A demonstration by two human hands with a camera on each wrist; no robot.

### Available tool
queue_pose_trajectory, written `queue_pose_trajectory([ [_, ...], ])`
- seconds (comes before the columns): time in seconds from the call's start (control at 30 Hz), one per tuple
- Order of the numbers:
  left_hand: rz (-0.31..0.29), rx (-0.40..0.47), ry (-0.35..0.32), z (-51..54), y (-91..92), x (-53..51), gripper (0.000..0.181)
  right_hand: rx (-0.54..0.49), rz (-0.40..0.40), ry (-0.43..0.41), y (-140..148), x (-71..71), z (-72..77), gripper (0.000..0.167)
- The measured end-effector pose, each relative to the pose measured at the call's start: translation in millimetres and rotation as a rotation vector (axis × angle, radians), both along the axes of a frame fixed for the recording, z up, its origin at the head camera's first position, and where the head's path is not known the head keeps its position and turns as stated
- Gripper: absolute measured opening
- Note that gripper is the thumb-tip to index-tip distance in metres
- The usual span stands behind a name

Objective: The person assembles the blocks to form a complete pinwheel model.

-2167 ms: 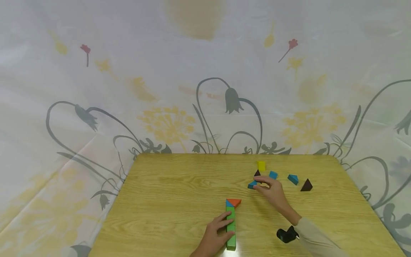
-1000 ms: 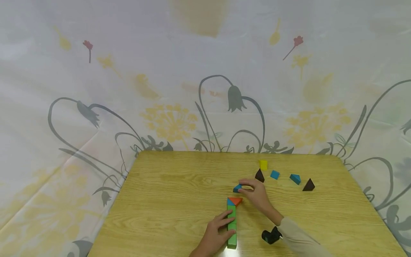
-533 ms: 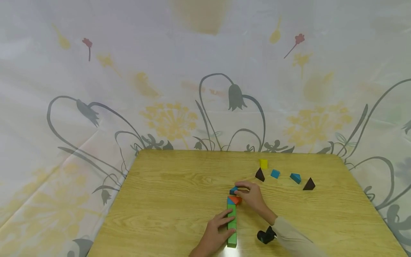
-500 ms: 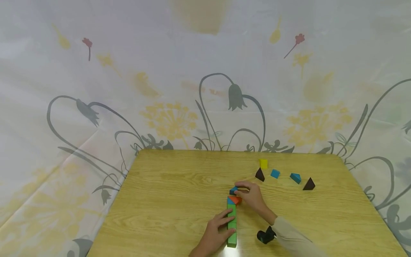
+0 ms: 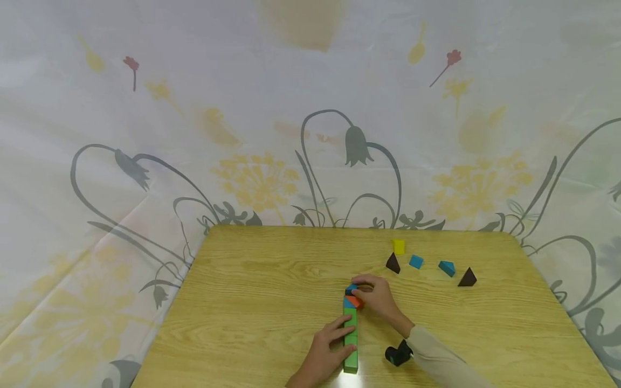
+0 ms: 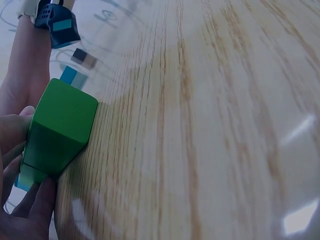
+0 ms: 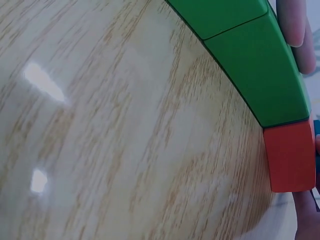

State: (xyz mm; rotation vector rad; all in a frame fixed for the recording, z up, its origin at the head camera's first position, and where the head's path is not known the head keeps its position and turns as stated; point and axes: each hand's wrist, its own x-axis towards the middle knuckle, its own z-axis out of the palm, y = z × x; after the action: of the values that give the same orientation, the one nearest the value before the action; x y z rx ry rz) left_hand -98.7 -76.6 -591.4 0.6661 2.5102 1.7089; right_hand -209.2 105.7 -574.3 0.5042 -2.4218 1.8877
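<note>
My left hand (image 5: pixel 321 353) rests with fingers and thumb spread across a row of green blocks (image 5: pixel 351 360). In the left wrist view, one finger lies against the side of the near green block (image 6: pixel 65 110). At the row's far end sit a small blue triangular block (image 5: pixel 346 303) and an orange-red triangular block (image 5: pixel 358 302); the red block (image 7: pixel 291 159) meets the green ones in the right wrist view. My right hand (image 5: pixel 380 299) pinches another blue triangular block (image 5: pixel 350 288) between thumb and forefinger, just beyond them; whether these blocks touch I cannot tell.
Toward the back right lie a yellow block (image 5: pixel 399 247), a dark triangular block (image 5: pixel 393 263), a blue block (image 5: pixel 415 262), a blue triangular block (image 5: pixel 447 268) and a second dark triangular block (image 5: pixel 468 277). A flower-patterned sheet hangs behind the wooden table (image 5: pixel 252 302).
My right hand has carried the pinched blue triangular block left and toward me, from beside the loose blocks to the row's far end. My left hand keeps its place.
</note>
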Motion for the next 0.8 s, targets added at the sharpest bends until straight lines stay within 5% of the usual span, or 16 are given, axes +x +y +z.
queue_pose_trajectory([
  [0.23, -0.003, 0.007, 0.033, 0.2, 0.8, 0.2, 0.042, 0.032, 0.02, 0.002, 2, 0.2, -2.4, 0.02],
  [0.5, 0.012, 0.014, 0.092, -2.1, 0.5, -0.9, 0.04, 0.03, 0.055, -0.026, -4, 18.3, 33.6, 0.02],
  [0.8, 0.009, 0.003, 0.092, 1.2, 0.2, 0.3, 0.041, 0.045, 0.044, 0.034, 0, 5.4, -2.1, 0.019],
])
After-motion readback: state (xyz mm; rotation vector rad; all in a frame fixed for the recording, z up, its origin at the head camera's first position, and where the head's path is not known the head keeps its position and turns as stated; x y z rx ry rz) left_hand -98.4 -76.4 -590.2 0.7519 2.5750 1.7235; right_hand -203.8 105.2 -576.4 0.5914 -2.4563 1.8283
